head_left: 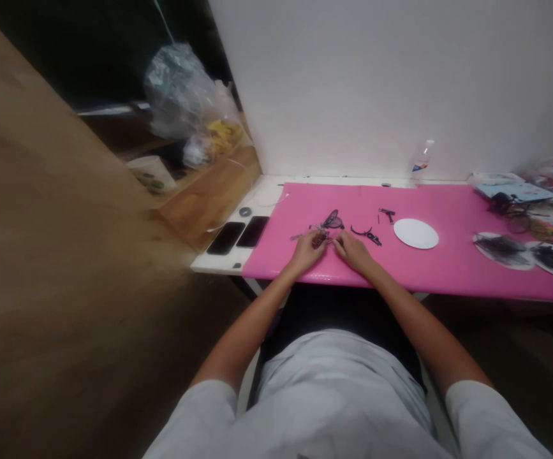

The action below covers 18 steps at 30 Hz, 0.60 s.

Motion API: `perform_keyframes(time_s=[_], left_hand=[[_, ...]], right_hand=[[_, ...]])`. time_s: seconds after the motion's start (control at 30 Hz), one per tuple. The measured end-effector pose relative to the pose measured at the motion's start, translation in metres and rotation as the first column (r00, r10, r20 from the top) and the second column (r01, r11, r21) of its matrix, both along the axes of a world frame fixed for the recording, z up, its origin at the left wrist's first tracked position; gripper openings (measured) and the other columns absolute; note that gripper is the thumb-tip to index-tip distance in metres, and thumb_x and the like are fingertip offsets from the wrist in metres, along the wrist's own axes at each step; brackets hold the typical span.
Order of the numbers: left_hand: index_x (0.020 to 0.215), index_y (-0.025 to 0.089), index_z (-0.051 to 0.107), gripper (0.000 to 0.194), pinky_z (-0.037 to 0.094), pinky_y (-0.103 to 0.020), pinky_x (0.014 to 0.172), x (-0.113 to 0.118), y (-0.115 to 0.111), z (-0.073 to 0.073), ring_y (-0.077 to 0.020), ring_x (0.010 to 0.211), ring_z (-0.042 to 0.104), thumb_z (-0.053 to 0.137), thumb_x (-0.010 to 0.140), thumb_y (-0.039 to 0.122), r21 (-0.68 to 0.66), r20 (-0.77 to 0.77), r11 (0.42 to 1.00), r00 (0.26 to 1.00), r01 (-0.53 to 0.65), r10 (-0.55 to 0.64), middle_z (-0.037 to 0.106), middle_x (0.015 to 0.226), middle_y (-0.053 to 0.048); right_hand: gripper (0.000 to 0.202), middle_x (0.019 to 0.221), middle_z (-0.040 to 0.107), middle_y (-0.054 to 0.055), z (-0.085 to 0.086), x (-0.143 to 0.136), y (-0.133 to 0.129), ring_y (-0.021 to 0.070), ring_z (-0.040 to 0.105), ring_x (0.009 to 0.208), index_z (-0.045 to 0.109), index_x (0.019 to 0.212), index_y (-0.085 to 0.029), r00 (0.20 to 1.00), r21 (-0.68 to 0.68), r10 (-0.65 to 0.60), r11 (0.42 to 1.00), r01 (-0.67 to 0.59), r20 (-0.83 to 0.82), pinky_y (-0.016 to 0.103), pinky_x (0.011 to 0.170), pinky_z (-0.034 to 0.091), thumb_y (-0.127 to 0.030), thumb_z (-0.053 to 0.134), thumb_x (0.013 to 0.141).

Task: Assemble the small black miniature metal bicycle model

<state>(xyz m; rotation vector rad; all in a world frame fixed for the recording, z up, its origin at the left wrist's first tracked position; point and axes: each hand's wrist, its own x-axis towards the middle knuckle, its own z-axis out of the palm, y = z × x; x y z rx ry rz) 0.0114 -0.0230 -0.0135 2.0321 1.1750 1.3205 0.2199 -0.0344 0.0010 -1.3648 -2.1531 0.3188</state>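
Observation:
My left hand point(307, 251) is closed around a small dark part point(320, 240) with thin pieces sticking out, just above the pink sheet point(280, 255). Close beside it, my right hand point(353, 250) has its fingers pinched at the thin right end of the same part; the exact contact is too small to make out. Just beyond my hands lies a dark piece with rounded, mesh-like lobes point(333, 220). A curved black piece point(367, 235) rests to the right of my right hand, and a small black T-shaped piece point(388, 215) lies farther back.
A white round plate point(416, 233) sits right of the parts. Farther right, another plate point(503, 250) bears dark thin pieces. Two phones point(253, 231) lie at the left table end. A clear bottle point(421, 162) stands by the wall. Plastic bags point(178, 89) are at the back left.

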Motion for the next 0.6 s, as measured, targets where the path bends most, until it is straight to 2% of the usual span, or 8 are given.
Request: perform_keyframes(time_s=[0.23,0.43,0.6], left_hand=[[0.095,0.016,0.074,0.006,0.047,-0.028,0.071,0.0005,0.0009,-0.0003,-0.0175,0.078,0.06,0.075,0.094,0.022,0.003,0.004,1.0,1.0,-0.002,0.002,0.069,0.088,-0.005],[0.094,0.016,0.074,0.007,0.046,-0.028,0.07,-0.0004,0.0022,-0.0022,-0.0173,0.077,0.059,0.075,0.094,0.023,-0.007,0.029,1.0,0.999,0.015,-0.015,0.07,0.087,-0.005],[0.1,0.015,0.075,0.014,0.045,-0.027,0.068,-0.0011,0.0026,-0.0035,-0.016,0.075,0.06,0.074,0.094,0.027,-0.083,0.096,0.996,0.995,0.038,-0.03,0.071,0.087,-0.004]], right_hand=[[0.019,0.105,0.072,0.011,0.0018,-0.0016,0.0003,0.0234,0.063,0.088,0.059,0.102,-0.021,0.998,0.013,-0.011,1.0,0.01,0.069,0.032,0.077,0.042,-0.029,0.048,0.114],[0.01,0.104,0.073,0.009,0.0016,0.0008,-0.0037,0.0226,0.064,0.086,0.058,0.115,-0.019,0.999,0.019,0.025,1.0,-0.024,-0.02,0.032,0.078,0.043,-0.028,0.056,0.109],[0.008,0.105,0.073,0.009,0.0023,0.0002,-0.0027,0.022,0.065,0.087,0.06,0.112,-0.02,1.0,-0.008,0.021,1.0,-0.021,-0.015,0.031,0.079,0.044,-0.026,0.056,0.109]])
